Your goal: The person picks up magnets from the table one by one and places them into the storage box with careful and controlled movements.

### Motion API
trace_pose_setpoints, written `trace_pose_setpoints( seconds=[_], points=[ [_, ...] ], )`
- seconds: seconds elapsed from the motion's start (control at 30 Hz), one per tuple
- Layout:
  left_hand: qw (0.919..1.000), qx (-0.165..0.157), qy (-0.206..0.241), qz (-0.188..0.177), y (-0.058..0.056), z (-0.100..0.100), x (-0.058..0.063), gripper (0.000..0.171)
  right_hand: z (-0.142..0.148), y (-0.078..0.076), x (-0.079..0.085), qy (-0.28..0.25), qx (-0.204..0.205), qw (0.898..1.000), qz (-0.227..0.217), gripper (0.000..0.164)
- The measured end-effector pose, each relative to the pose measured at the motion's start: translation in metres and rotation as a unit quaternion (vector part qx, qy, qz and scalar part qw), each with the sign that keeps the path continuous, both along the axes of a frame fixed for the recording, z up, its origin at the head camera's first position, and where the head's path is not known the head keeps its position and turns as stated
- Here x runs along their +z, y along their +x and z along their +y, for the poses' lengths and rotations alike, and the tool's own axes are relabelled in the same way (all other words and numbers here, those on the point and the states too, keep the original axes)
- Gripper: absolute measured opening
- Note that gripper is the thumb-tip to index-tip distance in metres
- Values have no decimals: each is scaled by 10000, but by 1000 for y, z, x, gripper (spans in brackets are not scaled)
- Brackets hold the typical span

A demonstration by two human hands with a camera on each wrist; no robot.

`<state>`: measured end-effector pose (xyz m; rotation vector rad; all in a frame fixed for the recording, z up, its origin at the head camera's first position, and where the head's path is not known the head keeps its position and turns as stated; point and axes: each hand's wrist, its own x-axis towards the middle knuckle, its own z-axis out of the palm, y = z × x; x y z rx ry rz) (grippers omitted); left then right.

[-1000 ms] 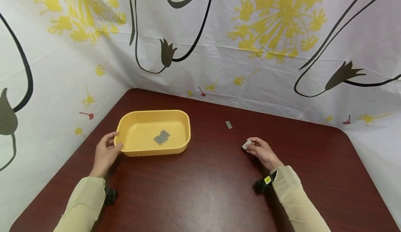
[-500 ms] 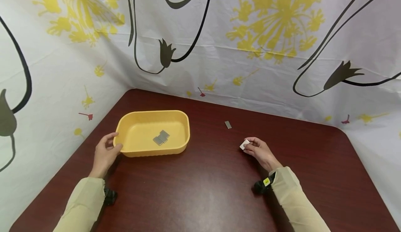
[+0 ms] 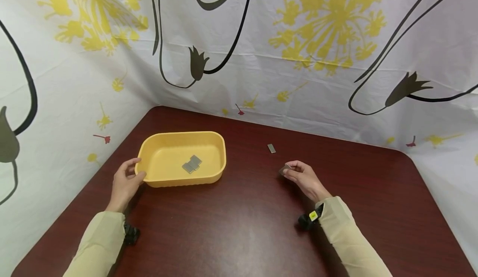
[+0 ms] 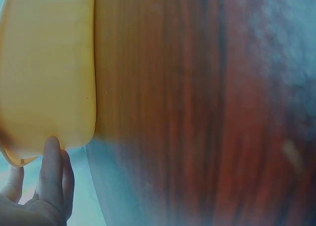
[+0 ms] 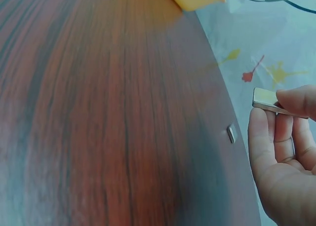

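On the table's left stands a yellow plastic basin. Small flat grey rectangular pieces lie in it, overlapping or touching. My left hand grips the basin's left end, thumb toward the front corner and fingers at the rim; the left wrist view shows fingertips against the basin wall. My right hand pinches a small flat rectangular metal block between thumb and fingers, above the table. Another small grey rectangular piece lies on the table behind and left of the right hand.
The dark red wood-grain table has a rounded far right corner. White cloth with yellow and grey flower prints hangs along its back and sides. Each wrist wears a small black camera.
My right hand has shifted slightly left and away from me, and the metal block has tilted so its bright face no longer shows from the head. The left hand and basin stay put.
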<state>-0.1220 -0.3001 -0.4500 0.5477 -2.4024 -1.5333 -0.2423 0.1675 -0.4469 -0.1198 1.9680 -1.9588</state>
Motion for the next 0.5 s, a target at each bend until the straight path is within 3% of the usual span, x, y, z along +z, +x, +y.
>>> trace_pose_setpoints(
  seconds=[0.17, 0.5],
  points=[
    [10000, -23, -2, 7, 1, 0, 0, 48, -9, -1, 0, -198, 7, 9998, 38, 18],
    [9999, -51, 18, 88, 1, 1, 0, 47, -28, -1, 0, -335, 144, 9993, -6, 15]
  ],
)
